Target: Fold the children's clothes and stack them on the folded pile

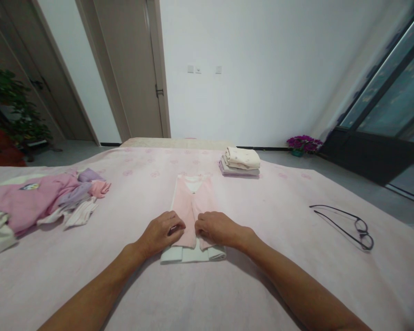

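A small pink and white top [186, 202] lies flat in front of me, its sides folded in. Its pink front panels meet along the middle, and a white hem [195, 255] shows at the near end. My left hand [163, 232] is on the left panel, thumb and fingers closed in a pinch on the cloth. On the right panel rests my right hand [215, 227], its fingers curled and pinching the fabric near the middle opening. The fingers partly hide the cloth between them.
A loose heap of clothes [41, 200] lies at the left. Beyond the top, to the right, stands a stack of folded clothes [241, 161]. Black-framed glasses [360, 232] rest at the right on the pale pink sheet [279, 285].
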{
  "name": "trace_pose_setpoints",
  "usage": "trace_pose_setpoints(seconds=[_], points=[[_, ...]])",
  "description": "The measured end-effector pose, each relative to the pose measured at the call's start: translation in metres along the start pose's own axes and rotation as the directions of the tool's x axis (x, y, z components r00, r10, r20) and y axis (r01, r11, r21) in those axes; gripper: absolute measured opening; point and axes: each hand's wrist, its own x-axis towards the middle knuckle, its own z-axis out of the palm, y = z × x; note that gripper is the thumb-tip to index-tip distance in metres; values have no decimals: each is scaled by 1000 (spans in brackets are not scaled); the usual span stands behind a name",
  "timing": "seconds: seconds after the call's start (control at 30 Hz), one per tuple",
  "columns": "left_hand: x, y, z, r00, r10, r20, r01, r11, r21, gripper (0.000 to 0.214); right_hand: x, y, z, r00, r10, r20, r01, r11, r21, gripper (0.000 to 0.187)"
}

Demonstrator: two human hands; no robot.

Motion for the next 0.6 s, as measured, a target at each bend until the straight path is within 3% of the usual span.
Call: trace_pose_setpoints(seconds=[0.1,0.27,0.43,0.53,0.6], points=[[-1,0,1,1000,-2,-3,2,1000,-3,13,-1,2,0,999,35,-17,-34,999,38,8],[0,0,1,1000,-7,2,7,1000,0,15,-3,0,-1,981,134,-143,-93,960,263,8],[-1,2,1,999,26,-25,-25,999,32,13,1,0,12,970,159,-182,-65,897,437,12],[-2,7,2,995,80,-60,-75,995,72,13,2,15,16,900,311,-306,-116,847,519,20],[-1,11,2,987,129,-95,-121,989,89,13,0,31,16,787,450,-421,-182,823,538,22]])
